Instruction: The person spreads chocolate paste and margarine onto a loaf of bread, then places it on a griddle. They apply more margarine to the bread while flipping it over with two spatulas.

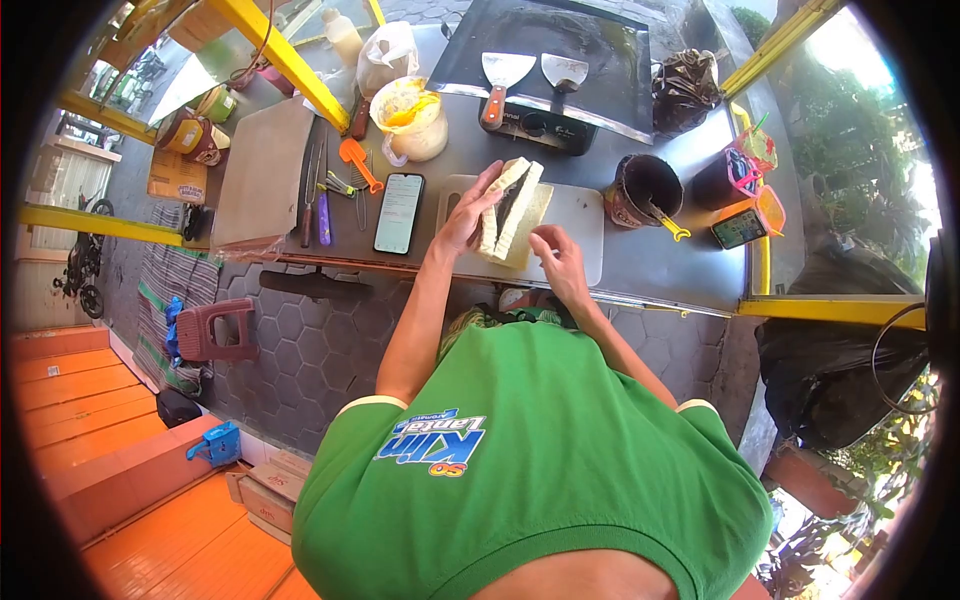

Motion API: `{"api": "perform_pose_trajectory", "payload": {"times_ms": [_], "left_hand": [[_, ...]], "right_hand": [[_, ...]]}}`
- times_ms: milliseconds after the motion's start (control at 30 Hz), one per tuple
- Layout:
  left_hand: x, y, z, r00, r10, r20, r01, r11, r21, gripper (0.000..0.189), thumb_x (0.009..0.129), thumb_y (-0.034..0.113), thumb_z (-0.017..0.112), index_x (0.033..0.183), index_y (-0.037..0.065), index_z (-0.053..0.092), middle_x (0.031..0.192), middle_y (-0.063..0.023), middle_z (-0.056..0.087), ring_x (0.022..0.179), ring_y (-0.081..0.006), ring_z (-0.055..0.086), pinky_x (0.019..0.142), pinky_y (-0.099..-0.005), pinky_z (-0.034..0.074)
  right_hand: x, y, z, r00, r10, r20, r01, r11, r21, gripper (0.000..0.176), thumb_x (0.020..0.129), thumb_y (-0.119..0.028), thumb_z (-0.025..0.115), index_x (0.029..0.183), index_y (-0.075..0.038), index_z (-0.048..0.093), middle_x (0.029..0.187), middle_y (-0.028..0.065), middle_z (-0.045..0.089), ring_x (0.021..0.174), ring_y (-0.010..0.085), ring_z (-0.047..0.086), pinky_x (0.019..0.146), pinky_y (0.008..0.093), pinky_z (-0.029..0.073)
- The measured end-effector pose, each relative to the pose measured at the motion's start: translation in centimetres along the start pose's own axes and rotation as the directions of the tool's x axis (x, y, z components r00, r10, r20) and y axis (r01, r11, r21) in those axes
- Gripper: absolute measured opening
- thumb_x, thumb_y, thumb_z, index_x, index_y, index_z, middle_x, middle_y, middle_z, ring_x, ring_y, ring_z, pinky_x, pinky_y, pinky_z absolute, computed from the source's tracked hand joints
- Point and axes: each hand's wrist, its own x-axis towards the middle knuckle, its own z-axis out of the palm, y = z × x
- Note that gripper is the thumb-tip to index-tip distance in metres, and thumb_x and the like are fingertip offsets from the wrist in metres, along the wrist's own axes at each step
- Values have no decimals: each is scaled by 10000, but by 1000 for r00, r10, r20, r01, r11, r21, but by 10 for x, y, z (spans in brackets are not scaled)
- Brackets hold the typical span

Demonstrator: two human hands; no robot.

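Note:
My left hand (464, 218) is closed around a sandwich (512, 208) of two white bread slices. The slices stand tilted on edge, parted at the top, with a dark filling showing between them. Behind and under it, another bread slice (537, 232) lies on the pale cutting board (583, 218). My right hand (561, 258) hovers at the board's front right, apart from the sandwich, its fingers loosely bent and holding nothing visible. To the left of my left hand lies a phone (399, 212) with a lit screen.
A black griddle (590, 45) with two scrapers, one a red-handled scraper (501, 80), stands at the back. A tub of yellow spread (410, 120) and an orange scoop (360, 163) are left; a dark pot (643, 190) is right. Yellow posts (283, 65) frame the stall.

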Motion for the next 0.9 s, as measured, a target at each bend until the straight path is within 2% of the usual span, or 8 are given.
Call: {"api": "perform_pose_trajectory", "payload": {"times_ms": [33,67,133,233,467,533,800,900], "left_hand": [[0,1,2,1000,10,-2,-10,999,38,657,1007,128,538,1568,7,218,1564,-117,356,1398,-169,396,1138,-291,343],[0,2,4,1000,19,-3,-19,997,77,659,1005,123,538,1567,-1,217,1578,-120,333,1415,-174,374,1149,-295,328],[1,2,4,1000,10,9,-11,996,84,661,1003,121,538,1567,-1,216,1583,-119,323,1424,-177,360,1157,-298,317],[1,4,5,1000,1,18,-3,997,83,666,998,118,539,1567,-1,214,1588,-116,316,1431,-182,352,1163,-302,309],[1,3,1,1000,-29,9,30,999,-39,640,992,106,524,1564,24,248,1556,-110,377,1391,-187,419,1142,-315,353],[-2,6,2,999,-33,4,33,997,-70,630,991,104,519,1562,37,261,1531,-112,411,1371,-190,445,1133,-323,369],[-4,9,-3,996,-90,-9,87,980,-179,588,998,162,511,1547,84,315,1468,-125,487,1292,-206,537,1067,-359,458],[0,-1,-25,989,-143,-39,126,950,-285,470,1021,245,509,1439,39,453,1342,-130,601,1157,-219,638,981,-376,533]], "right_hand": [[2,-9,2,998,-59,28,62,990,-127,352,943,-310,676,1019,33,673,869,109,692,761,155,620,666,311,506],[4,-18,4,998,-58,23,61,990,-124,352,943,-310,676,1019,33,673,869,109,692,761,155,620,666,311,506],[7,-30,9,999,-26,33,34,956,-291,390,932,-334,685,860,49,673,705,119,653,635,166,590,606,331,477],[8,-29,11,996,-4,86,30,955,-295,416,923,-356,688,849,53,677,654,126,628,593,179,576,583,343,466],[8,-7,7,997,23,78,-11,988,-155,390,925,-339,678,895,49,691,654,94,630,602,138,566,573,325,465],[8,-4,5,987,108,120,-103,994,-44,365,933,-313,669,912,52,689,664,68,631,598,112,558,553,299,456],[8,5,-1,985,101,142,-101,995,-11,345,947,-288,641,922,54,680,673,51,622,583,105,554,546,285,466],[3,9,-10,981,129,144,-128,992,-12,323,950,-270,626,949,48,679,672,48,620,578,108,567,546,282,472]]}}
